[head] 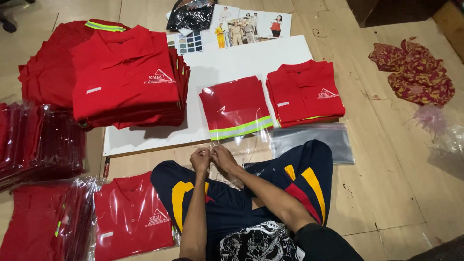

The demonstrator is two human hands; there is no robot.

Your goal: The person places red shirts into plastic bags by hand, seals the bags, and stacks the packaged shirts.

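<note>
A bagged shirt (pixel 236 107) lies on the board (pixel 251 58), with a shirt stack (pixel 126 77) to its left and a folded shirt (pixel 304 93) to its right. Empty bags (pixel 314 140) lie just before the board; photos (pixel 244 24) lie behind it.

The bagged red shirt (pixel 236 107) lies flat on the white board (pixel 251 58), folded into a rectangle inside a clear plastic bag. A yellow-green reflective stripe with a grey band crosses its lower part, a little tilted. The open end of the bag (pixel 241 145) reaches toward the person and shines under the light. Both hands, the left hand (pixel 200 160) and the right hand (pixel 224 158), pinch this loose plastic edge together, fingers closed on it, just above the knees.
</note>
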